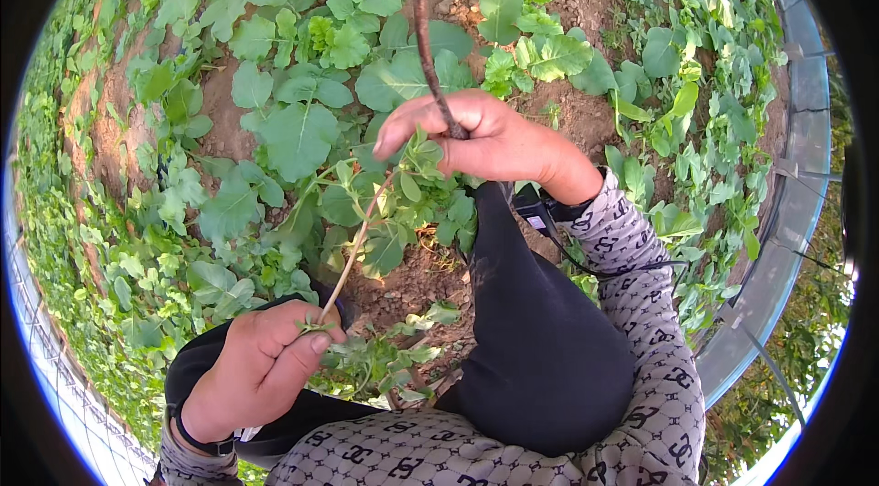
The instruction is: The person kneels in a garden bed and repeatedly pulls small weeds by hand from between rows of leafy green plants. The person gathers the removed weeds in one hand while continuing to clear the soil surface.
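Note:
My left hand [264, 362] pinches one end of a thin pale plant stem [357, 242] between thumb and forefinger. The stem slants up to a leafy tuft [417, 166], which lies against the fingers of my right hand [481, 135]. A slim, dark brown, slightly curved rod [424, 25] is gripped in that right hand and runs out past the top of the view. Its material is not certain; it looks like rusty metal. Whether the right fingers also grip the tuft is hidden.
Broad-leaved green crop plants [299, 135] crowd the ground ahead. Bare brown soil [391, 297] shows between my bent knees, with loose greenery [374, 366] on it. A cable [584, 266] runs along my right sleeve. A translucent low wall [807, 108] curves along the right.

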Motion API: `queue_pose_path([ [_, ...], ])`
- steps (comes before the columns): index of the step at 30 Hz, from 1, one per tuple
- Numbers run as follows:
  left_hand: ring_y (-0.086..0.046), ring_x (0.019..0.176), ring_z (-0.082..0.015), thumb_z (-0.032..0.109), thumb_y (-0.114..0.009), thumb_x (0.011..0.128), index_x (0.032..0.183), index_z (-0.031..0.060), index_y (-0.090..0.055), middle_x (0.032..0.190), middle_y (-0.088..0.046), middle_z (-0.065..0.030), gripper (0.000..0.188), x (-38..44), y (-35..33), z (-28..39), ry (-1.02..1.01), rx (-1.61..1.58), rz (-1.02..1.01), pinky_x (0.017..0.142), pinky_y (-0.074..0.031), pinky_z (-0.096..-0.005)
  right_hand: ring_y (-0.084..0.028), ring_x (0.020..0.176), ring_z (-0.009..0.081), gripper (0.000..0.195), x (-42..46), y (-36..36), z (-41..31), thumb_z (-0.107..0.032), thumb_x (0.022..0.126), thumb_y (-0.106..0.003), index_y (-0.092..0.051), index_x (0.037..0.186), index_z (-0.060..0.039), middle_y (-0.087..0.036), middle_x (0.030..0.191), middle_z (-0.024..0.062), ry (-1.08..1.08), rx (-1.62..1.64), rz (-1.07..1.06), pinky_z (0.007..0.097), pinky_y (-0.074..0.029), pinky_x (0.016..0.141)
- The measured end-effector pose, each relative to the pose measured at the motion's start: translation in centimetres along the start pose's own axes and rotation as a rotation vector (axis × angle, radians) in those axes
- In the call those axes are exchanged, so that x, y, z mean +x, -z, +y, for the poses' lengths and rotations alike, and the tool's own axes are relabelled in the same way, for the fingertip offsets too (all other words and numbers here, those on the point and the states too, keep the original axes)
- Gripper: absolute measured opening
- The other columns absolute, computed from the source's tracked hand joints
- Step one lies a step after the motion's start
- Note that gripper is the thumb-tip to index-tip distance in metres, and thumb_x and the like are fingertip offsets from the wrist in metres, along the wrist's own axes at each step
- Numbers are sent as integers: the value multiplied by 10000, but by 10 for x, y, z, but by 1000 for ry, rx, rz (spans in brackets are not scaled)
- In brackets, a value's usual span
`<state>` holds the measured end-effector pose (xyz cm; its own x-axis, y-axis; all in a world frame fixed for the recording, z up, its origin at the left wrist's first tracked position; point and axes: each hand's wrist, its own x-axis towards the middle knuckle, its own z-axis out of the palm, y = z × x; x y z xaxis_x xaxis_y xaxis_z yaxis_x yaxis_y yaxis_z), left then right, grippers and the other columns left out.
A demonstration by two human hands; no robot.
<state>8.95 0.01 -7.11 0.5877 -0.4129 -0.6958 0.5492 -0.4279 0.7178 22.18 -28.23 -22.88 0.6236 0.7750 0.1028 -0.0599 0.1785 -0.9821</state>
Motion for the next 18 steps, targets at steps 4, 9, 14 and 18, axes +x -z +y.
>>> queue_pose_path([
  [4,-465,491,-81,221,-526,1046,1085,-27,-612,562,-472,9,266,-14,15,-9,49,-261,208,586,-484,-258,-647,1107,251,287,-95,68,64,-39,960,-624,-703,1226,-110,-672,1249,78,-322,-579,456,356,-504,970],
  [9,-504,571,-94,252,-593,1011,1423,-30,-451,686,-526,-15,519,-4,11,-15,-92,-438,370,617,-495,-253,-629,1138,319,297,-209,96,159,-129,912,-662,-721,1200,-170,-611,1349,122,-560,-1473,613,425,-521,978],
  [14,-570,672,-113,213,-659,945,1570,0,-266,828,-620,-57,768,6,12,-17,-159,-514,490,633,-486,-245,-658,1000,372,293,-222,87,166,-70,868,-651,-744,1136,-141,-687,1117,141,-644,-1161,831,413,-539,895],
  [18,-604,688,-120,169,-670,926,1576,2,-247,894,-665,-85,793,3,11,-8,-102,-553,510,662,-508,-245,-668,809,137,179,-138,63,107,-28,947,-633,-745,1086,-40,-729,896,41,-359,-702,1004,293,-532,763],
])
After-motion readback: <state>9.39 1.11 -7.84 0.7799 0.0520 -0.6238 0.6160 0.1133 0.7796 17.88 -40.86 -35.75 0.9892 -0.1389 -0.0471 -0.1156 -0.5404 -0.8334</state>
